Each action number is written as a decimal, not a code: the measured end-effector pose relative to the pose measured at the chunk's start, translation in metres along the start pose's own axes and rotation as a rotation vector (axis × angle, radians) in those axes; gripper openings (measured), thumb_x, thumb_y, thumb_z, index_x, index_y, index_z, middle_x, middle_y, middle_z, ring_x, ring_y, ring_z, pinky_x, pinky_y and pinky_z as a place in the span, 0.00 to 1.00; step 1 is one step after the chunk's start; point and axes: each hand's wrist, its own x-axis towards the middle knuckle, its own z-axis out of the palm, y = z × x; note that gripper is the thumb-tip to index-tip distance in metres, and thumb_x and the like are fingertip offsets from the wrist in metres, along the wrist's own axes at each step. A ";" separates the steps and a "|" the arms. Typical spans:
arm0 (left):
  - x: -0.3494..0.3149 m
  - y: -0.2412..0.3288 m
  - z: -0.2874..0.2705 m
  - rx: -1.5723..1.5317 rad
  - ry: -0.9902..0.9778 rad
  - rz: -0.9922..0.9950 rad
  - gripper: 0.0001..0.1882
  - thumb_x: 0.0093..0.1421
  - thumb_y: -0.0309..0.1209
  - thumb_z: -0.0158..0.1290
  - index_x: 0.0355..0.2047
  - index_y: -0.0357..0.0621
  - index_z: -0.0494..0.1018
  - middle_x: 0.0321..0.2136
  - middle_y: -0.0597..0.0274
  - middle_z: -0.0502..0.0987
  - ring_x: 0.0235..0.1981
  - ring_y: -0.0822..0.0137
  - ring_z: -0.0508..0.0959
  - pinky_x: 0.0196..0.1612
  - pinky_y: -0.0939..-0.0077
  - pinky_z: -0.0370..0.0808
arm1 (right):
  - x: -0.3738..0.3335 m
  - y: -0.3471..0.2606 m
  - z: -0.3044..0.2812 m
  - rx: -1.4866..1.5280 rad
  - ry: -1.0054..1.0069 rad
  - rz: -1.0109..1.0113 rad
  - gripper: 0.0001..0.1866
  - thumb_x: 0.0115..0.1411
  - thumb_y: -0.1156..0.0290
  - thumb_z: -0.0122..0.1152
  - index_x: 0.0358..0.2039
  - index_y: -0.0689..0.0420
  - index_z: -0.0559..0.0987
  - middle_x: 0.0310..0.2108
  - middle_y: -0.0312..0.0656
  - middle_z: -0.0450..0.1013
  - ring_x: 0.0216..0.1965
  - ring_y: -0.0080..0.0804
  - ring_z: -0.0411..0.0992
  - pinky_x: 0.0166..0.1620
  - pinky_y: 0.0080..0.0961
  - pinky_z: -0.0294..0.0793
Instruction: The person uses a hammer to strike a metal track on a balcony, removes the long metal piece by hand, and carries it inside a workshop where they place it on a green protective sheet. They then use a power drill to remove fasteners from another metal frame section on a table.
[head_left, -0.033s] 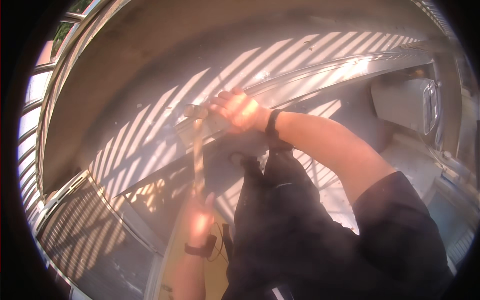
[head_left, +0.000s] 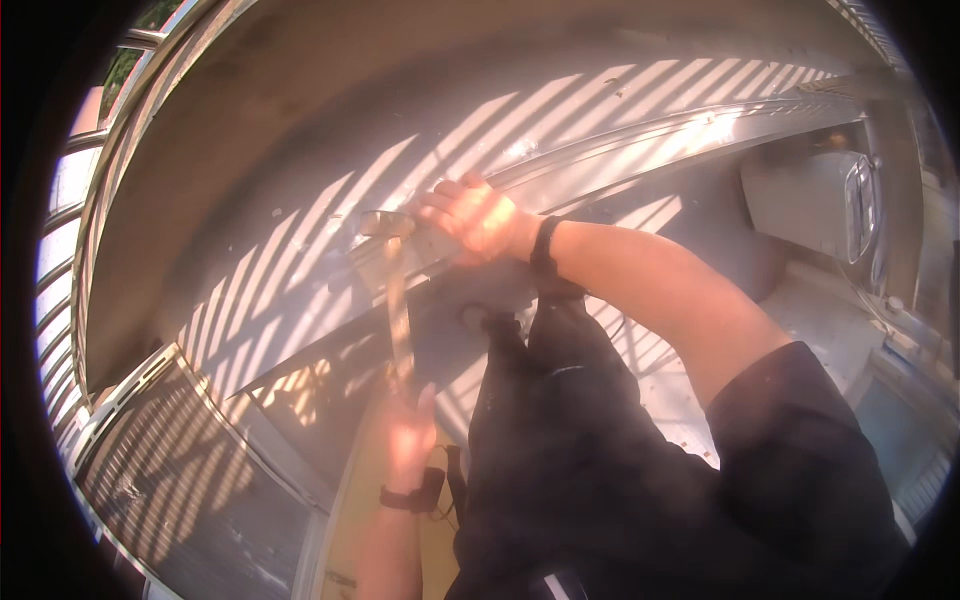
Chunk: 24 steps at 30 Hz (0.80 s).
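My left hand [head_left: 410, 440] is closed round the wooden handle of a hammer [head_left: 398, 310]. The hammer's head [head_left: 385, 224] is at the far end, over a pale flat piece [head_left: 375, 268] at the ledge's edge. Just right of the hammer head is my right hand [head_left: 478, 222], its fingers bent down at the near edge of a long pale ledge [head_left: 600, 175]. What lies under those fingers is hidden. Dark bands circle both wrists. Glare and haze blur the fine detail.
Striped sunlight crosses the ledge and the wall behind it. A barred window [head_left: 62, 215] curves along the left. At lower left lies a framed dark panel [head_left: 175, 465]. A whitish box-like object [head_left: 800, 195] stands at right. Below me is a yellowish surface [head_left: 350, 540].
My left hand and wrist have shifted slightly right, and the hammer's head has tipped a little to the left. My right hand stays in place.
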 end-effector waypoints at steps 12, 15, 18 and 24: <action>-0.008 0.006 0.069 0.089 0.167 -0.178 0.17 0.67 0.36 0.54 0.49 0.37 0.68 0.29 0.40 0.78 0.32 0.41 0.80 0.37 0.51 0.74 | -0.001 -0.001 0.003 0.036 0.090 -0.064 0.47 0.38 0.52 0.77 0.60 0.53 0.70 0.52 0.37 0.73 0.52 0.35 0.71 0.51 0.37 0.68; -0.016 0.018 0.083 0.141 0.203 -0.173 0.18 0.66 0.38 0.54 0.46 0.36 0.68 0.30 0.42 0.78 0.33 0.40 0.80 0.37 0.51 0.73 | 0.000 -0.001 0.003 0.009 0.053 -0.055 0.48 0.38 0.52 0.77 0.60 0.53 0.70 0.52 0.36 0.73 0.53 0.36 0.70 0.51 0.37 0.68; -0.015 0.031 0.072 0.022 0.206 -0.224 0.18 0.65 0.38 0.55 0.44 0.35 0.69 0.31 0.42 0.78 0.34 0.42 0.80 0.39 0.52 0.74 | 0.003 0.003 0.005 -0.068 -0.006 -0.078 0.48 0.40 0.50 0.77 0.61 0.54 0.69 0.53 0.35 0.73 0.53 0.35 0.70 0.51 0.37 0.68; -0.016 0.001 0.036 0.332 0.167 -0.039 0.20 0.63 0.35 0.57 0.50 0.35 0.71 0.36 0.41 0.79 0.41 0.44 0.81 0.45 0.57 0.75 | 0.002 0.004 0.010 -0.087 -0.016 -0.072 0.47 0.42 0.49 0.76 0.61 0.55 0.69 0.53 0.35 0.72 0.53 0.34 0.70 0.51 0.36 0.67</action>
